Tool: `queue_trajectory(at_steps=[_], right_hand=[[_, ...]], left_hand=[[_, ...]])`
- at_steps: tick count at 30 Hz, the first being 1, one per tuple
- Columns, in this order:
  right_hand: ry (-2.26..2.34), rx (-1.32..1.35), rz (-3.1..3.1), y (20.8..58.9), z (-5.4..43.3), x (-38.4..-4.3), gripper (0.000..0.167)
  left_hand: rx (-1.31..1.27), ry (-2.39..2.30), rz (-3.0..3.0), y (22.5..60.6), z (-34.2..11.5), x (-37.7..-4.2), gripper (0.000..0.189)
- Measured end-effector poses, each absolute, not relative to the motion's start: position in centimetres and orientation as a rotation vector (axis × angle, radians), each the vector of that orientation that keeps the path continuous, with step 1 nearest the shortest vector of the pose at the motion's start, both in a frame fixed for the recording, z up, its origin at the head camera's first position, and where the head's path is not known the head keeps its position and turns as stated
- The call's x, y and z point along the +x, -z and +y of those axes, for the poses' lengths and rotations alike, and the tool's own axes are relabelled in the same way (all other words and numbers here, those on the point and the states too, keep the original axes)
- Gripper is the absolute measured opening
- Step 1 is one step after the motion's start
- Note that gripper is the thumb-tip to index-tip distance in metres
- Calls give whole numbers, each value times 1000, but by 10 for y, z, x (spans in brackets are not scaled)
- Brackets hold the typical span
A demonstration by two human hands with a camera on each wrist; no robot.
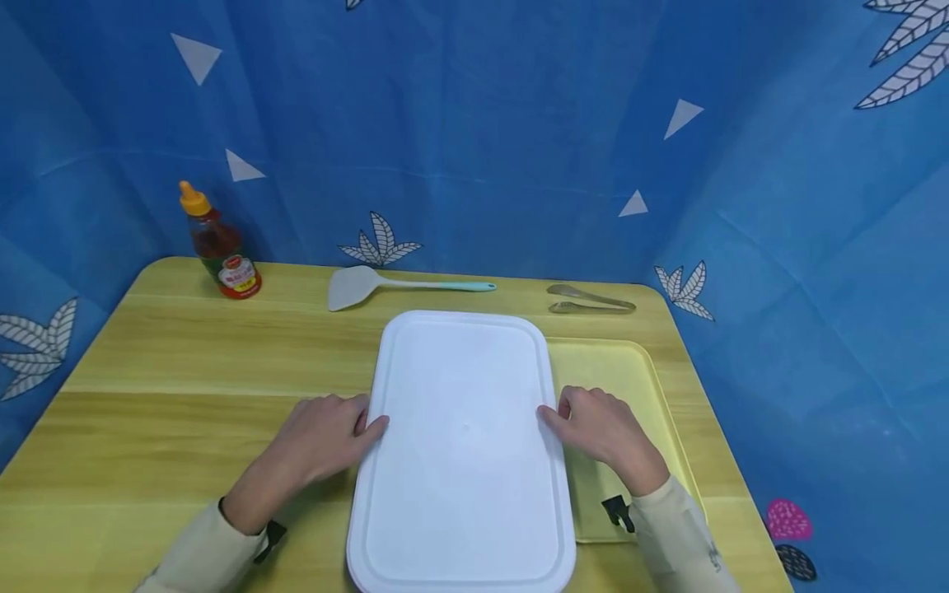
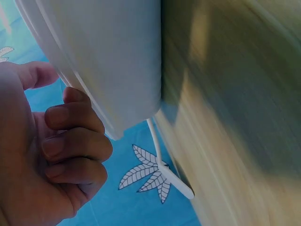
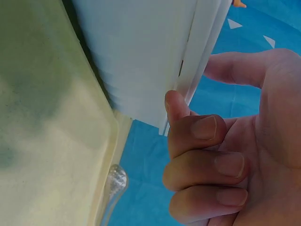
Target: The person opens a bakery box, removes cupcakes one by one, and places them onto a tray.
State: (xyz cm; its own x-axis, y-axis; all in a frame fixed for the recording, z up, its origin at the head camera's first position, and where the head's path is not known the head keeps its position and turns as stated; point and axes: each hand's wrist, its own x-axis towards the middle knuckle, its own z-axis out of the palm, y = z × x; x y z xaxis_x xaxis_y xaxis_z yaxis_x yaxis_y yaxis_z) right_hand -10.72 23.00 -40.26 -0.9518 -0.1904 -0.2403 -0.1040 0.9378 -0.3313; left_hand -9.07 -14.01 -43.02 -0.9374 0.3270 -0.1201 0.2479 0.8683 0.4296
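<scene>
White plastic forms the round-cornered, rectangular lidded box (image 1: 465,445) that I see through the head camera, standing on the pale wood-grain counter (image 1: 178,428), somewhat closer to its right edge than its left. Both hands are grasping it by the long sides of its lid. On the left hand (image 1: 315,441), I see the thumb over the rim and the index finger beneath, the other fingers (image 2: 77,143) curled in. On the right hand (image 1: 604,424), I see the same pinch at the opposite rim.

Right of the box, a pale yellow, shallow rectangular tray (image 1: 608,375) lies along the counter's right edge; the box hides the tray's left side, so I cannot tell whether they touch. Beyond, near the far edge, I see a white-bladed spatula (image 1: 356,287) with a mint-green handle end. Slim metal tongs (image 1: 593,308) lie by the far right corner, and a red sauce bottle (image 1: 222,251) with an orange cap stands upright by the far left corner. Blue cloth (image 1: 474,123) printed with white leaves and triangles hangs behind.
</scene>
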Motion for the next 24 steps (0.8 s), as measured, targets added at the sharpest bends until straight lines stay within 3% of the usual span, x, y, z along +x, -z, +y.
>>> queue_trajectory(at_steps=[24], right_hand=[[468, -275, 2848, 408, 227, -111, 30]], left_hand=[[433, -626, 2859, 430, -137, -93, 47]])
